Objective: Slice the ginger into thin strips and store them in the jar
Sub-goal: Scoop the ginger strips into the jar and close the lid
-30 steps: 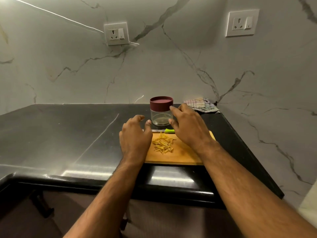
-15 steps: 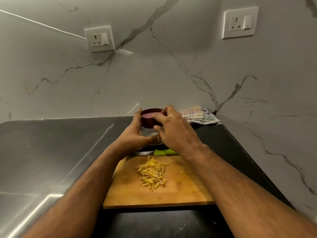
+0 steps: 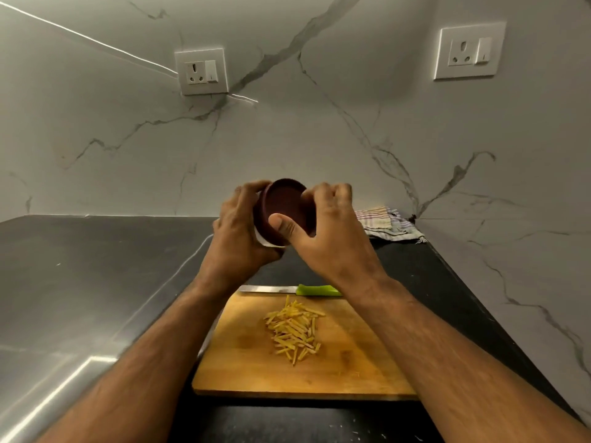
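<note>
A pile of thin yellow ginger strips (image 3: pixel 295 330) lies on the wooden cutting board (image 3: pixel 345 372). I hold the jar up in the air above the counter, tilted so its maroon lid (image 3: pixel 284 206) faces me. My left hand (image 3: pixel 238 233) grips the jar's clear body, most of which is hidden behind the hand. My right hand (image 3: pixel 326 231) grips the lid, thumb across its face and fingers curled over its rim. A knife with a green handle (image 3: pixel 315 290) lies along the board's far edge.
A striped cloth (image 3: pixel 388 223) lies bunched in the counter's back right corner. The dark counter (image 3: pixel 80 282) stretches to the left. Marble walls with two white sockets (image 3: pixel 202 71) stand close behind and to the right.
Both hands reached the jar, gripped it, and lifted it off the counter, tilting its lid toward me. The ginger, board and knife stayed put.
</note>
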